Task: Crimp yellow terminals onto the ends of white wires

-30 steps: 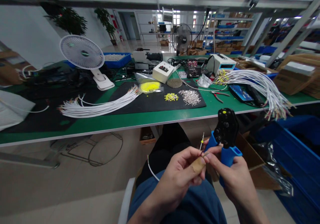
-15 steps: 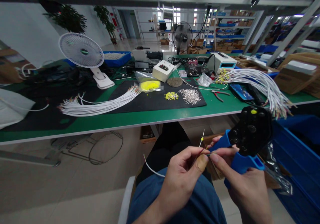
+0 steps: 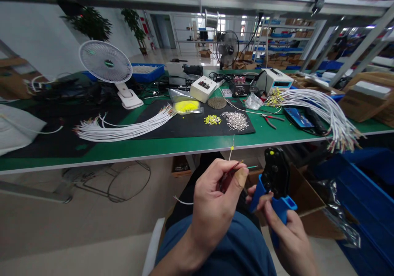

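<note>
My left hand (image 3: pixel 217 198) is closed on a white cable (image 3: pixel 184 202), whose far end sticks out past the wrist. Fine coloured wires fan out at its fingertips: a green wire (image 3: pixel 253 167), a dark red one, and a white one carrying a small yellow piece and a thin metal tip (image 3: pixel 232 147). My right hand (image 3: pixel 285 222) is wrapped round the blue handles of a crimping tool (image 3: pixel 277 173), its black head upright. The two hands are apart. Palm-side parts of the cable are hidden by the fingers.
On the green bench (image 3: pixel 147 144) lie a white cable bundle (image 3: pixel 123 130), yellow pieces (image 3: pixel 212 119), metal pins (image 3: pixel 235 121) and red-handled pliers (image 3: pixel 270 123). A second cable bundle (image 3: pixel 326 108) overhangs the edge at right. Blue bins (image 3: pixel 369 210) and a cardboard box (image 3: pixel 303 194) stand below.
My right hand has let go of the wire tips and drawn away to the right and down with the crimping tool. My left hand has risen slightly leftward with the cable.
</note>
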A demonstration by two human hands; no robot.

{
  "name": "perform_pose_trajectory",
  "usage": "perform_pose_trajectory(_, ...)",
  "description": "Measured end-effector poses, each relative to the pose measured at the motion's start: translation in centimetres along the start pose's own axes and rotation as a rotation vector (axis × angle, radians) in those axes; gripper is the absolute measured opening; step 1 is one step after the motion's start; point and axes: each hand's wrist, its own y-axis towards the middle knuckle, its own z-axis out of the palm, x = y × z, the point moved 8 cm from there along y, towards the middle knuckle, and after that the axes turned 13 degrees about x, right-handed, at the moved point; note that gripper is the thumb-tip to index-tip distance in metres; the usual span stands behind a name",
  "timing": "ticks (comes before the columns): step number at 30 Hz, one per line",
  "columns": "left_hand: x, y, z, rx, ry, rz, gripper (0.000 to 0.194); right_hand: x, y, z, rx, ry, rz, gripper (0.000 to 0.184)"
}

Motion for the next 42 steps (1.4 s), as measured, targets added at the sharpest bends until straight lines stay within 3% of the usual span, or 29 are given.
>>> perform_pose_trajectory(5, -0.9, 0.2, 0.3, 0.000, 0.134, 0.051, 0.006, -1.6, -1.1, 0.4, -0.043, -0.087, 0.074, 0.034)
perform_pose_trajectory(12, -1.4, 0.0, 0.0, -0.023, 0.216, 0.098, 0.006, -0.6, -1.5, 1.0, -0.100, -0.149, 0.077, 0.034)
perform_pose_trajectory(24, -1.4, -0.1, -0.3, -0.029, 0.217, 0.074, 0.005, -0.1, -1.2, 1.5, -0.057, -0.208, 0.049, 0.037)
perform_pose_trajectory(31, -1.4, -0.3, -0.3, -0.019, 0.180, 0.072, 0.005, 1.5, -0.8, 1.8, -0.048, -0.337, -0.111, 0.022)
perform_pose_trajectory(36, -0.7, -0.1, -0.1, 0.060, 0.029, -0.002, 0.008, 1.5, -0.8, 1.5, -0.040, -0.497, -0.205, 0.013)
perform_pose_trajectory(38, -0.3, -0.1, -0.2, 0.084, -0.030, -0.043, 0.011, 1.2, -1.0, 0.8, -0.087, -0.526, -0.229, 0.022)
perform_pose_trajectory(42, 0.1, -0.1, -0.6, 0.108, -0.097, -0.092, 0.012, 1.6, -0.9, -0.2, -0.110, -0.696, -0.264, 0.068)
